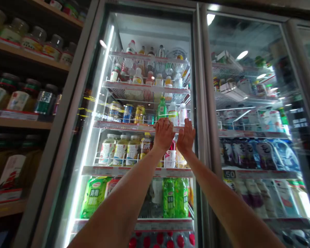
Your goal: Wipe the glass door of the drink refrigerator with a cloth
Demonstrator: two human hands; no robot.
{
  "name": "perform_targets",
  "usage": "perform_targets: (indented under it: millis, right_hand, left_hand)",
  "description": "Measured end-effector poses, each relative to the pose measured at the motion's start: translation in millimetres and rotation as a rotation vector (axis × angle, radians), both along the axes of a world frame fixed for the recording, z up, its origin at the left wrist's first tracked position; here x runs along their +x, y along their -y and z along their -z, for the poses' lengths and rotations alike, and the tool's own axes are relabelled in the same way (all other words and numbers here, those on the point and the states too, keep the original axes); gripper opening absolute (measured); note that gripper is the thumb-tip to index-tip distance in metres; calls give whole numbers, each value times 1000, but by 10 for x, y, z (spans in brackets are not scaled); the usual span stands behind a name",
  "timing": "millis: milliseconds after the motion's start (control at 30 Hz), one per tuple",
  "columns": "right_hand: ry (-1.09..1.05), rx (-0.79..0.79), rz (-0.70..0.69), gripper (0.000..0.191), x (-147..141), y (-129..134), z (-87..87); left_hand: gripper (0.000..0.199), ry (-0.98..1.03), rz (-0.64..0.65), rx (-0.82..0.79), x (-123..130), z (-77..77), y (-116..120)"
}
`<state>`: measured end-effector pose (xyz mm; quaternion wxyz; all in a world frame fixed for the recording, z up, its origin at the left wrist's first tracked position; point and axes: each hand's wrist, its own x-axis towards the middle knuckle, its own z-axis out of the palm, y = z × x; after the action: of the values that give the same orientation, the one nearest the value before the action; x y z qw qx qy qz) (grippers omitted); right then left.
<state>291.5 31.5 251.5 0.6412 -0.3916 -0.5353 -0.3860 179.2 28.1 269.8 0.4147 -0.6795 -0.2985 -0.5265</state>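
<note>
My left hand reaches up in front of a lit drinks fridge, its fingers bent a little and spread over the line of a shelf edge. Close beside it, my right hand is raised with its fingers stretched upward near the door frame. Neither hand shows a drink in it. Whether the palms touch the glass is hidden from me. Just above my left hand stands a green bottle, and a white bottle is above my right. A pink-red bottle shows partly between my forearms.
Cans and bottles fill several fridge shelves. Large green bottles stand lower down. A second glass-door fridge is on the right. Wooden shelves with jars stand at the left.
</note>
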Motion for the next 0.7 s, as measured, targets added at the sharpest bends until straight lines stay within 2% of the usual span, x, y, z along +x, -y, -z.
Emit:
perform_targets:
  millis: [67,167,267,333,400,433,533,600,633,700]
  right_hand:
    - [76,-50,133,52,125,-29,52]
    - [151,-59,171,51,184,-66,120]
    - [149,-29,165,49,145,-73,155]
    - [162,-42,177,49,110,-64,168]
    - [176,-66,191,50,87,-54,181]
    - [179,-75,193,50,82,-50,186]
    - [175,-79,182,52,87,-40,198]
    - [171,-75,176,52,93,-37,202]
    - [169,-73,176,52,95,-37,204]
    - [168,-69,182,52,92,-40,208]
  left_hand:
    - [39,-95,-25,29,-81,-60,-40]
    - [40,-107,-67,45,-443,-223,-86]
    - [42,165,-176,15,-924,-416,-78]
    - [43,363,-237,-14,-1089,-492,-51]
    - [42,414,-255,-18,-997,-483,-30]
    - [42,353,-246,-6,-856,-446,-27]
    - [40,-85,-171,74,-289,-281,-50]
    - [39,-271,-128,116,-98,-206,-73]
    - [39,-310,-125,117,-134,-195,-77]
    - [38,-242,-162,79,-486,-226,-58]
